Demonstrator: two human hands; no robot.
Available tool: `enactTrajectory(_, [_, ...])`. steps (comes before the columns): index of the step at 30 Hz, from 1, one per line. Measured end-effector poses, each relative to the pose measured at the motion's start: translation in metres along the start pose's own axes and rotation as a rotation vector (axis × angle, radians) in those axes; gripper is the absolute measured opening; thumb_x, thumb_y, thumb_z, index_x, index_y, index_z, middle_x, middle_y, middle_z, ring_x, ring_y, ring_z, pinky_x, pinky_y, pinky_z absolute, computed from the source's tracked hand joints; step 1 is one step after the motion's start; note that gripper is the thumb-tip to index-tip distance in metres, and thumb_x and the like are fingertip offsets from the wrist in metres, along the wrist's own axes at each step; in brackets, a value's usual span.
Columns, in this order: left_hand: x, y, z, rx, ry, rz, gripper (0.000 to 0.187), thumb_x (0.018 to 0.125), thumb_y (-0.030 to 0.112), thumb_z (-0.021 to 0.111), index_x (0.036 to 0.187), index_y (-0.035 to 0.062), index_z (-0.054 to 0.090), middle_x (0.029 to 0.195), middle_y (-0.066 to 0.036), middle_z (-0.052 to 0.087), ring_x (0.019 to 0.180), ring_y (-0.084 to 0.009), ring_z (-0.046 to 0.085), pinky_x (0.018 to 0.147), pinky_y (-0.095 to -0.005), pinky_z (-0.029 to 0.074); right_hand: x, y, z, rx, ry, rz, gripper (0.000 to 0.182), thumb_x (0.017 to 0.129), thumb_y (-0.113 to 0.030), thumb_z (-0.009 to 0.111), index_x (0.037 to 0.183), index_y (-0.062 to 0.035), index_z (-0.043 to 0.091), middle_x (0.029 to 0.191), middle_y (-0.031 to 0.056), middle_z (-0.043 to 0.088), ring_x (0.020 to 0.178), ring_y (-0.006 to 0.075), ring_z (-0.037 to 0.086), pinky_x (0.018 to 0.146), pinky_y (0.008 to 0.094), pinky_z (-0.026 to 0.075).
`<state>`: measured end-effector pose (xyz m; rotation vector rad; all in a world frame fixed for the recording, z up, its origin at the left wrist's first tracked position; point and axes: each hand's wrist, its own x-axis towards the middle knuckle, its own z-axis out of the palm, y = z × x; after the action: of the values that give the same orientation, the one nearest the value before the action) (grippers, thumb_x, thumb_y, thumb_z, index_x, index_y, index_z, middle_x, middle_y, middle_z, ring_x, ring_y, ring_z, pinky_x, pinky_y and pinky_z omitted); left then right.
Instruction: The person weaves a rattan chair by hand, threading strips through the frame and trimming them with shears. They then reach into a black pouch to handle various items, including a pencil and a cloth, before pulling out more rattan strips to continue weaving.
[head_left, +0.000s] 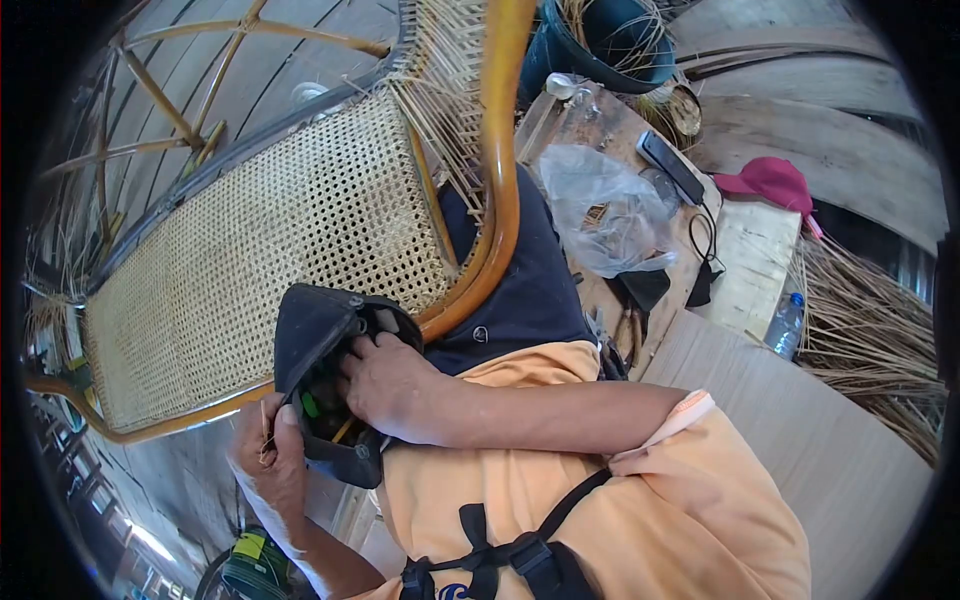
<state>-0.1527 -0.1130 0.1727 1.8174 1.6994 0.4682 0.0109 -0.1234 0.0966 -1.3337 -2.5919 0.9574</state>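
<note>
A black zippered pouch (312, 335) lies open against my body, beside the lower edge of the woven cane panel (270, 210). My left hand (272, 440) grips the pouch's near-left rim with the thumb on top; a thin brown strip shows at its fingers. My right hand (385, 385) reaches into the pouch's mouth with bent fingers. Its fingertips are hidden, so what they touch does not show. Small green and yellow things show in the pouch's dark inside. The panel's curved rattan frame (498, 170) rests across my lap.
To the right are a clear plastic bag (605, 205), a phone (670, 165), a pink cap (768, 185) and a water bottle (786, 325). Cane strips (865, 310) lie beyond. A dark green bucket (610, 60) stands at the back. Rattan frame poles (160, 95) rise far left.
</note>
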Motion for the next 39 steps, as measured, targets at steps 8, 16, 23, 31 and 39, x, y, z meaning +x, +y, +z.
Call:
enactTrajectory(8, [-0.006,-0.001,-0.001,0.036,0.066,-0.102,0.014,0.081,0.008,0.062,0.092,-0.0009,0.064,0.077,-0.012,0.062,0.069,-0.0216,0.06,0.064,-0.0301,0.047,-0.02,0.021,-0.018,0.169,0.01,-0.161,0.019,0.075,-0.011,0.054,0.092,-0.0044,0.059,0.096,0.0092,0.06,0.091,0.0265,0.056,0.079,0.0339,0.046])
enactTrajectory(16, [-0.012,0.01,0.02,-0.051,0.015,-0.058,0.013,0.079,0.011,0.065,0.09,0.003,0.065,0.078,-0.012,0.061,0.067,-0.0274,0.06,0.061,-0.0322,0.048,-0.064,0.053,-0.009,1.315,0.524,0.428,0.035,0.078,0.01,0.056,0.111,-0.0022,0.055,0.099,0.0058,0.06,0.092,0.0148,0.058,0.083,0.0268,0.048])
enactTrajectory(23, [-0.01,0.019,0.03,0.003,-0.042,-0.004,0.014,0.08,0.013,0.065,0.091,0.0039,0.064,0.075,-0.012,0.059,0.067,-0.0274,0.06,0.06,-0.0335,0.047,-0.089,0.063,-0.013,2.1,0.659,0.448,0.033,0.079,0.008,0.06,0.11,-0.0007,0.055,0.098,0.0035,0.059,0.087,0.0115,0.059,0.08,0.0242,0.051])
enactTrajectory(31, [-0.013,0.047,0.031,0.047,-0.001,0.222,0.039,0.076,0.021,0.071,0.11,0.0082,0.059,0.104,-0.015,0.059,0.085,-0.0324,0.063,0.069,-0.0373,0.054,-0.098,0.059,-0.01,2.075,0.844,0.556,0.03,0.082,0.007,0.058,0.111,-0.001,0.053,0.099,0.0053,0.06,0.088,0.0126,0.061,0.079,0.0238,0.052])
enactTrajectory(39, [0.002,0.065,0.066,-0.319,-0.36,-0.015,0.017,0.087,0.014,0.058,0.098,0.002,0.062,0.075,-0.012,0.06,0.07,-0.0137,0.06,0.058,-0.0301,0.049,-0.1,0.034,-0.037,2.228,0.61,0.39,0.035,0.087,-0.006,0.059,0.12,-0.0012,0.048,0.107,0.0062,0.059,0.088,0.0143,0.062,0.075,0.0252,0.052])
